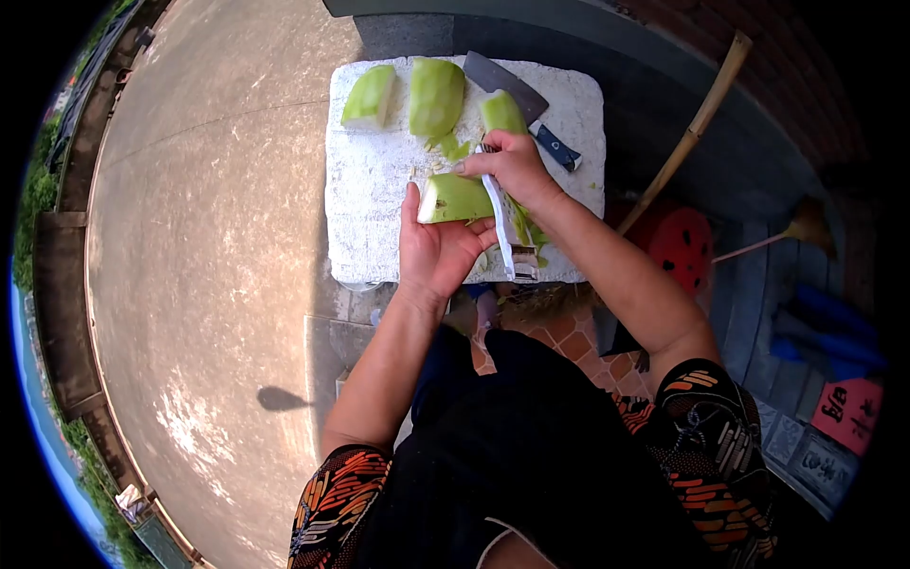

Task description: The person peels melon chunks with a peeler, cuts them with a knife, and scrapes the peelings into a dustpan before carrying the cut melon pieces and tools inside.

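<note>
Over the table's (pixel 365 204) near half, the green gourd piece (pixel 455 199) could roll off the left hand (pixel 438 248), fingers loosely spread and only cradling it; if the white tool (pixel 508 226) in the right hand (pixel 523 171), fingers closed round it, skids on slick skin, it could nick those left fingertips just beside it. Count: one table, one held piece plus three resting pieces (pixel 437 97) farther back, one cleaver (pixel 505 83), one tool; scraps (pixel 453 149) uncountable.

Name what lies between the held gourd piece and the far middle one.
In the head view, green peelings and small pale scraps lie there, near the right hand.
</note>
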A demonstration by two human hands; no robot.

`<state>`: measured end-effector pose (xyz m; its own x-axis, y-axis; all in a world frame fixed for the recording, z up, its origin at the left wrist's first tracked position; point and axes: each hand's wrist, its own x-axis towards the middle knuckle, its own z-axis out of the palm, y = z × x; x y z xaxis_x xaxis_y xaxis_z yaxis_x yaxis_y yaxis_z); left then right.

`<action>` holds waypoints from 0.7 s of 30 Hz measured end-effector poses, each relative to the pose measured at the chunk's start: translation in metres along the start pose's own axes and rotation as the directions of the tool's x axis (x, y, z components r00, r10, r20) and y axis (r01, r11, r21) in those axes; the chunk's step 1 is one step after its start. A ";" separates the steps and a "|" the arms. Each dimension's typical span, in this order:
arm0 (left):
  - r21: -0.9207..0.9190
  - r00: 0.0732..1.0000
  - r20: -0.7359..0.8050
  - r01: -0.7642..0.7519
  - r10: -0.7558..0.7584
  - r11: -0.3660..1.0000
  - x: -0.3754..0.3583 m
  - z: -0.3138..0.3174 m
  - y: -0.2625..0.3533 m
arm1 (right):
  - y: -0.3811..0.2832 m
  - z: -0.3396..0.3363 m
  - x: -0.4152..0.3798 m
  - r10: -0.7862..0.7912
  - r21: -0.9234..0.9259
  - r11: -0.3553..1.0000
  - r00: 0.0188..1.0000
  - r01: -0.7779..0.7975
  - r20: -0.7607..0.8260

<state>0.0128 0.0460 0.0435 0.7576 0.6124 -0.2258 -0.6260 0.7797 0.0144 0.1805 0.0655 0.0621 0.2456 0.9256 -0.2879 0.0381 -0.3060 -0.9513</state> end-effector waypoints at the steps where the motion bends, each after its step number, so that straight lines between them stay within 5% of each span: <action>1: -0.082 1.000 0.019 -0.013 0.015 0.997 -0.001 -0.003 -0.001 | -0.006 -0.001 -0.001 0.001 0.055 0.999 1.000 -0.001 0.007; 2: -0.162 0.999 0.038 -0.026 0.032 0.987 -0.002 -0.004 -0.002 | -0.012 -0.002 -0.001 0.000 0.110 0.994 1.000 -0.001 0.016; 5: 0.081 0.983 -0.075 -0.164 0.170 0.983 -0.004 -0.001 -0.006 | -0.028 -0.007 0.007 -0.011 0.179 0.984 0.998 0.021 -0.058; 8: 0.019 0.990 -0.048 -0.131 0.132 0.991 -0.005 -0.006 -0.004 | -0.043 -0.006 0.011 -0.037 0.190 0.981 0.998 0.047 -0.058; 9: -0.027 0.992 0.056 -0.116 0.117 0.993 -0.006 -0.008 -0.004 | -0.041 -0.004 0.017 -0.087 0.151 0.984 0.994 0.096 -0.062; 12: -0.172 0.997 0.002 -0.079 0.080 0.982 0.001 -0.019 -0.006 | -0.040 0.005 0.028 -0.132 0.041 0.990 0.987 0.136 -0.089; 13: 0.061 0.994 -0.080 -0.072 0.077 0.996 0.004 -0.020 -0.008 | -0.041 0.008 0.033 -0.159 -0.027 0.987 0.982 0.157 -0.104; 17: 0.160 0.984 -0.180 0.018 0.011 0.987 0.014 -0.020 -0.013 | -0.044 0.022 0.036 -0.287 -0.324 0.918 0.947 0.229 -0.144; 21: 0.027 0.995 -0.040 0.088 -0.087 0.996 0.016 -0.036 -0.015 | -0.053 0.035 0.038 -0.297 -0.525 0.832 0.944 0.180 -0.147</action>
<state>0.0272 0.0396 0.0046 0.8013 0.5364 -0.2651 -0.5514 0.8340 0.0209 0.1536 0.1246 0.0981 0.3626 0.9315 0.0267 0.5843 -0.2049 -0.7853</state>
